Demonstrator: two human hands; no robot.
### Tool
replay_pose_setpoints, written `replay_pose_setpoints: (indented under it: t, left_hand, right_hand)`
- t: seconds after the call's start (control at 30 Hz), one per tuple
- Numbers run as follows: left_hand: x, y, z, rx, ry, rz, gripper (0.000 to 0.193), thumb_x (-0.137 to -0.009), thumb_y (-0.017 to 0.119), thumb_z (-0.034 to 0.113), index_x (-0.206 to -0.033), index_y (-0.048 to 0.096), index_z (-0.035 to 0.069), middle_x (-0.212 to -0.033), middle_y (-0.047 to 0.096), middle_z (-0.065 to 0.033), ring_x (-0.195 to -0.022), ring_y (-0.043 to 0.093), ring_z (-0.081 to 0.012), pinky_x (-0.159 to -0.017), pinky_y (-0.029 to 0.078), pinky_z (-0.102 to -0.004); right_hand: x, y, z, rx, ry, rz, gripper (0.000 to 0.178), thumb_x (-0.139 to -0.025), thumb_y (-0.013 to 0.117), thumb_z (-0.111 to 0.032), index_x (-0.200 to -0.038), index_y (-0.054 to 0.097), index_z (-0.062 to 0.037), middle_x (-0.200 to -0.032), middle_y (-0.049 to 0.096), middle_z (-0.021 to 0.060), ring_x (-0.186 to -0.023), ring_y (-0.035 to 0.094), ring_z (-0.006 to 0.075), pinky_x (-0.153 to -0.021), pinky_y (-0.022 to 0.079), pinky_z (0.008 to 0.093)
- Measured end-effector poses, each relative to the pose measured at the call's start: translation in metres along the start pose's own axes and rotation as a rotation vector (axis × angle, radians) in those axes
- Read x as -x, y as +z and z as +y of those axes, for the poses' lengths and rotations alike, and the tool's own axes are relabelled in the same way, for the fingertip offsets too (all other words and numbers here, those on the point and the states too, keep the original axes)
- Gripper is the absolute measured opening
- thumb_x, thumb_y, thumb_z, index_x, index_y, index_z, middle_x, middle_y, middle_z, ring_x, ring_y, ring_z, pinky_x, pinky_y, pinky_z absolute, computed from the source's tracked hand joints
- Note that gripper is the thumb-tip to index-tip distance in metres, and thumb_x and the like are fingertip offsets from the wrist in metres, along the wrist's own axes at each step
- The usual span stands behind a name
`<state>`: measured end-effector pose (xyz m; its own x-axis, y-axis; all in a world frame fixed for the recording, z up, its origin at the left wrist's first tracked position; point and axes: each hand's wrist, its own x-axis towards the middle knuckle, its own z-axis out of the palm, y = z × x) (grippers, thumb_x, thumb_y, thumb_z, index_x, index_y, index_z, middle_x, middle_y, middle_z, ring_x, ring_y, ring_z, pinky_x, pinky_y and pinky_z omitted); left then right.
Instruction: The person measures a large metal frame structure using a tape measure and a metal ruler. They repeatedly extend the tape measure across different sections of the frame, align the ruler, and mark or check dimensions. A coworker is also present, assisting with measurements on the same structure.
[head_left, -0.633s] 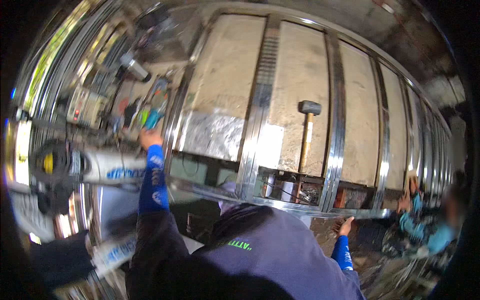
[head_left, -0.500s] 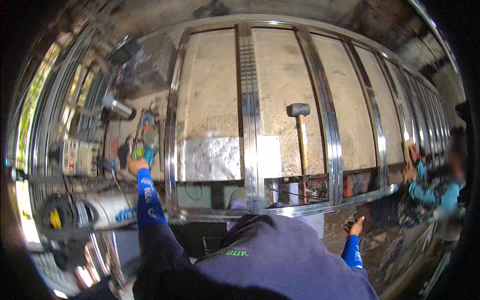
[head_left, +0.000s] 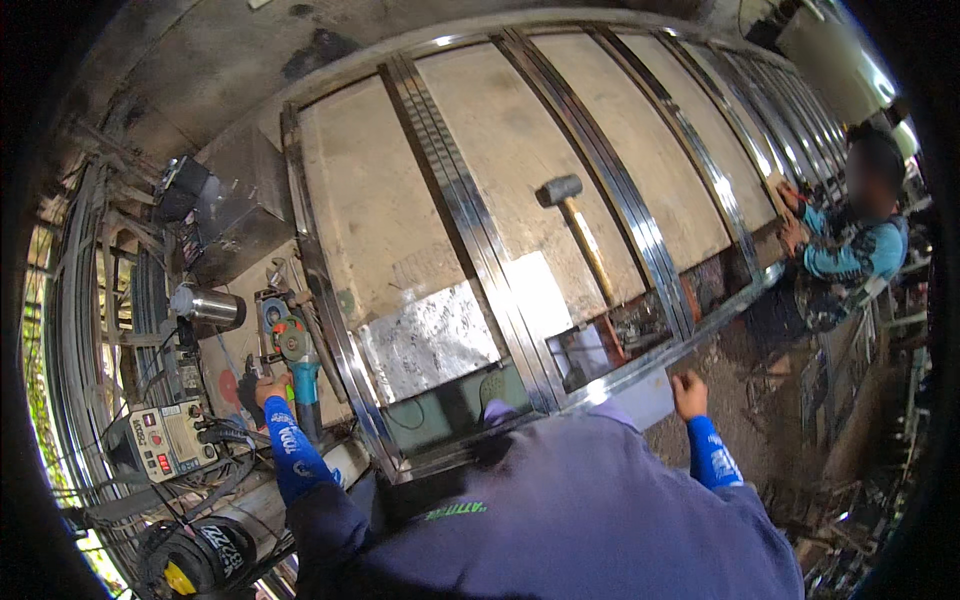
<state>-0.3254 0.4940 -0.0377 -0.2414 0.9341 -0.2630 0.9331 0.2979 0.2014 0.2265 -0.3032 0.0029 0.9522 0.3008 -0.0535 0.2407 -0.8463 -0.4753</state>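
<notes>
My left hand (head_left: 270, 388) is down at the left bench, closed beside a teal angle grinder (head_left: 302, 372). A bit of bright green shows at its fingers; I cannot make out what it holds. My right hand (head_left: 688, 395) hangs just short of the front rail of a large shiny metal frame (head_left: 540, 385), its fingers curled and nothing visible in them. The frame, with several crossbars, lies over a tan tabletop (head_left: 400, 200). A rubber mallet (head_left: 583, 235) with a wooden handle rests between two of the bars.
A steel tumbler (head_left: 208, 307), a hammer (head_left: 280, 272) and a welding machine (head_left: 165, 440) with cables stand at the left. Metal sheet (head_left: 430, 340) lies under the frame. At the right, a co-worker (head_left: 855, 240) in a teal top has both hands at the frame. Metal lengths line the left wall.
My view has turned, so the frame now slants. My left hand has moved to the near side of the grinder. My right hand has risen toward the front rail, its fingers more curled.
</notes>
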Motion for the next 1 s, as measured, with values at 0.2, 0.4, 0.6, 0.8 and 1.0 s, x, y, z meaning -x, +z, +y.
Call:
replay_pose_setpoints:
  t: [0.2,0.4,0.6,0.8,1.0]
  left_hand:
    - [0.092,-0.059,0.029,-0.032,0.621,0.870,0.047,-0.077,0.087,0.036,-0.114,0.071,0.011,-0.110,0.070,-0.0164,-0.098,0.066,-0.0392,-0.083,0.055,-0.0523]
    - [0.266,-0.117,0.120,0.745,0.942,0.581,0.036,-0.096,0.068,0.015,-0.128,0.064,0.001,-0.121,0.066,-0.0165,-0.110,0.065,-0.0292,-0.087,0.060,-0.0402]
    - [0.491,-0.016,0.206,1.106,1.088,-0.667,0.036,-0.105,0.052,0.021,-0.120,0.066,-0.008,-0.118,0.070,-0.0184,-0.105,0.069,-0.0271,-0.098,0.054,-0.0400]
    - [0.588,-0.008,0.250,0.502,1.313,-1.091,0.024,-0.100,0.060,0.013,-0.116,0.073,-0.001,-0.126,0.071,-0.0179,-0.120,0.068,-0.0280,-0.103,0.051,-0.0377]
    - [0.639,-0.013,0.291,0.228,1.813,-0.568,0.027,-0.088,0.071,0.004,-0.115,0.076,0.006,-0.110,0.074,-0.0145,-0.098,0.072,-0.0303,-0.091,0.056,-0.0390]
  right_hand:
    - [-0.038,-0.009,-0.115,-0.577,0.074,0.036,0.020,-0.098,0.066,-0.010,-0.113,0.069,0.0027,-0.102,0.073,0.0111,-0.091,0.068,0.0164,-0.082,0.055,0.0310]
    - [-0.006,-0.004,-0.262,-0.752,-0.358,-0.512,0.055,-0.088,0.081,-0.016,-0.137,0.058,-0.0054,-0.123,0.065,0.0132,-0.108,0.065,0.0203,-0.093,0.056,0.0363]
    - [-0.004,-0.015,-0.312,-1.057,-0.205,-1.158,0.100,-0.073,0.094,-0.026,-0.151,0.037,-0.0001,-0.131,0.058,0.0200,-0.109,0.064,0.0253,-0.093,0.055,0.0373]
    - [-0.008,-0.041,-0.213,-0.697,-0.439,-0.965,0.060,-0.064,0.097,-0.020,-0.102,0.054,-0.0035,-0.088,0.060,0.0057,-0.085,0.056,0.0135,-0.075,0.049,0.0322]
    - [-0.016,-0.060,-0.148,-1.063,-0.333,-0.965,0.044,-0.067,0.081,0.001,-0.089,0.044,-0.0085,-0.093,0.058,0.0017,-0.091,0.052,0.0087,-0.077,0.046,0.0285]
